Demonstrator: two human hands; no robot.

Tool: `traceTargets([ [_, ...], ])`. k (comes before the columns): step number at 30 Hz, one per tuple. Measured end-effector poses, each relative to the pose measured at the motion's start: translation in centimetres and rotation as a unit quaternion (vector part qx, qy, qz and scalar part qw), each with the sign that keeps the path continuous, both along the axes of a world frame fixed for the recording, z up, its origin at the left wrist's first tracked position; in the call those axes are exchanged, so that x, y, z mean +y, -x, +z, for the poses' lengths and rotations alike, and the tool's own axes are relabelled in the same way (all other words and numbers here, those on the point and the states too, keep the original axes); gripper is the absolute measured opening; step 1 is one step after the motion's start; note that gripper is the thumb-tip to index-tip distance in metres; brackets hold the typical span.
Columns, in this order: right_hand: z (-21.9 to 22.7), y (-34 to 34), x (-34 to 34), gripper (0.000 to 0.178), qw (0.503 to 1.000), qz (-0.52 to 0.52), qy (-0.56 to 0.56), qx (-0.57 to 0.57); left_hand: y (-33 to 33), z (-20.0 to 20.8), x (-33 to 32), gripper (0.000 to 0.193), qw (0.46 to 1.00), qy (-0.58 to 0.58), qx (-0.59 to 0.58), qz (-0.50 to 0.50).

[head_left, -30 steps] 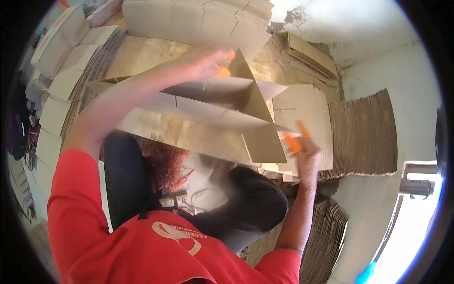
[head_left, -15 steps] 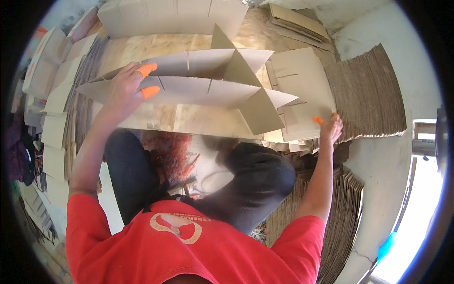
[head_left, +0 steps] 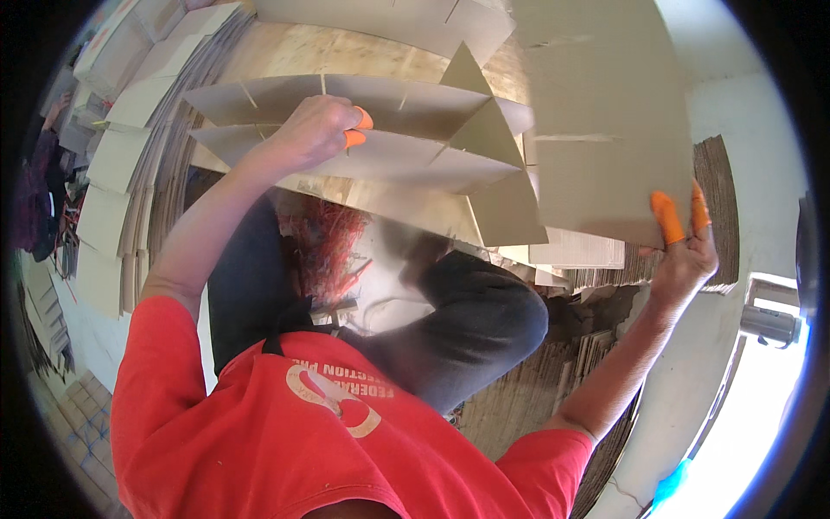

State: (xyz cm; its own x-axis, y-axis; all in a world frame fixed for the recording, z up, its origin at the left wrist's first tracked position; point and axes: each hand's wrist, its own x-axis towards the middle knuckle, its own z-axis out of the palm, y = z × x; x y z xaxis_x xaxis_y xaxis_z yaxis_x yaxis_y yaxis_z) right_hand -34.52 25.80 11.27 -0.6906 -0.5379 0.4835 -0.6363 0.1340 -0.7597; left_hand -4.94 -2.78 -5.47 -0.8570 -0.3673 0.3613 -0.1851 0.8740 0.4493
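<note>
A partly joined cardboard divider stands on the wooden board in front of me, two long upright slotted strips crossed at the right by a shorter panel. My left hand is closed at the upper edge of the nearer strip, orange covers on its thumb and a finger; the pinch itself is partly hidden. My right hand grips a flat slotted cardboard sheet by its near right corner, orange covers showing on two digits. The sheet is raised and tilted, to the right of the divider.
Overlapping cardboard stacks line the left side. Another upright slotted cardboard piece stands at the back. More stacked sheets lie at the right beside the wall. Red scraps lie below, between my legs. Another person's hand shows far left.
My right hand has lifted the slotted sheet from the pile at the right. My left hand has moved right along the nearer strip and its fingers have closed. The whole view has shifted somewhat.
</note>
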Motion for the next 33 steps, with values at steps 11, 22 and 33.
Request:
traceTargets([
  [11,-3.4,-5.9,-2.7,0.047,0.993,0.103,-0.036,-0.044,-0.4,0.3,2.2,0.014,0.999,-0.029,-0.016,0.001],
  [22,-3.4,-6.8,-2.7,0.049,0.991,0.103,-0.089,-0.013,0.2,1.7,-0.1,0.026,0.998,0.010,0.056,0.008],
  [33,-4.3,-7.5,-3.0,0.048,0.989,0.120,-0.082,-0.010,4.1,0.9,-6.7,0.014,0.982,0.131,-0.119,0.072],
])
